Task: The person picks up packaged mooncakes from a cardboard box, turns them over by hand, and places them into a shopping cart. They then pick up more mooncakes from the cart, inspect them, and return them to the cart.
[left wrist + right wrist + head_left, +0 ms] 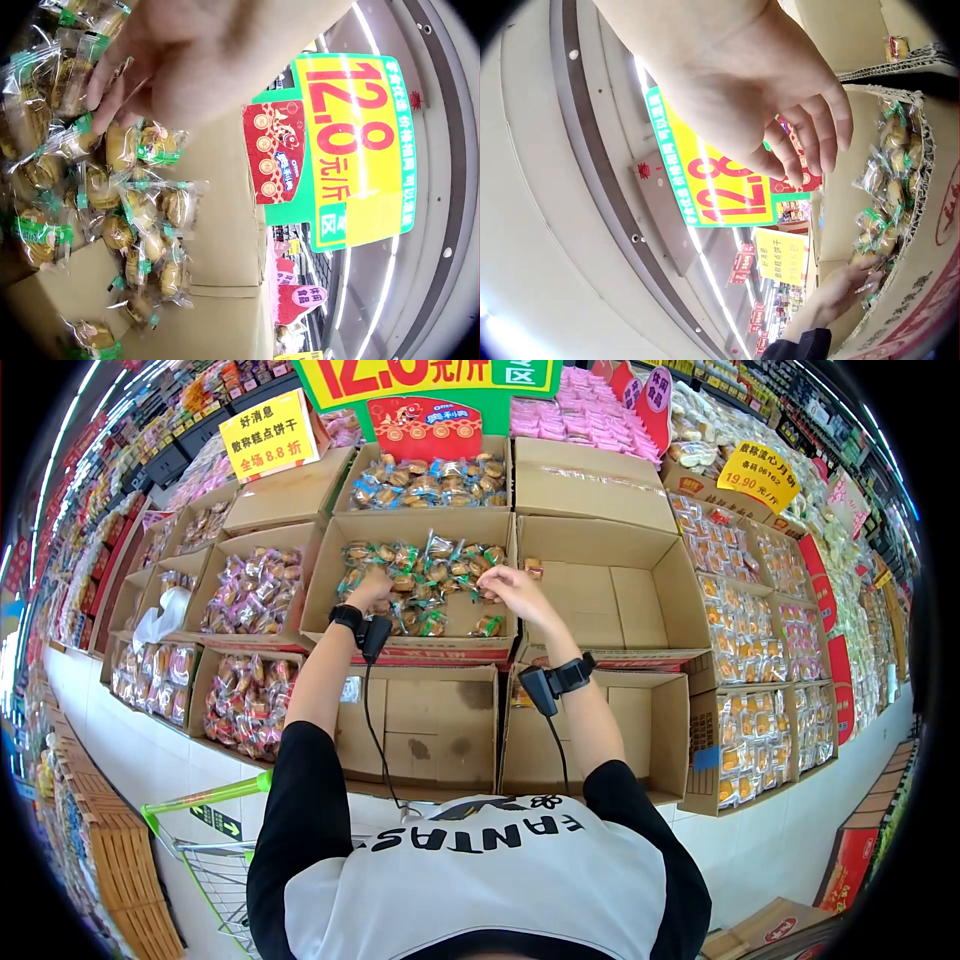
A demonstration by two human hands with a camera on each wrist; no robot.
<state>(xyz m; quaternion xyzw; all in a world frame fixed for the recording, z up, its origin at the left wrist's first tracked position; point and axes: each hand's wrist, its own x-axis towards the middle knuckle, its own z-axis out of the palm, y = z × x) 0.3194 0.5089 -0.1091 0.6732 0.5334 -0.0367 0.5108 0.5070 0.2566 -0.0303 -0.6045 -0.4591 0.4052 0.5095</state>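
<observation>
A cardboard box (330, 585) holds several round pastries in clear wrappers with green ends. My left hand (371, 590) reaches in at its left side, fingers bent down among the packets. In the left wrist view, those fingertips pinch the wrapper of a pastry (84, 140), partly hidden by the hand. My right hand (518, 592) hovers at the box's right wall, fingers loosely bent and nothing held. From the right wrist view, this hand (765, 97) hangs in the air, apart from the wrapped pastries (896, 161).
A nearly bare box (600, 580) with one small packet (533, 568) adjoins on the right. Two more boxes stand nearer me, one with stained cardboard (425, 730). Purple-wrapped pastries (255, 590) lie to the left. A price sign (430, 380) rises behind; a shopping cart (215, 860) stands at lower left.
</observation>
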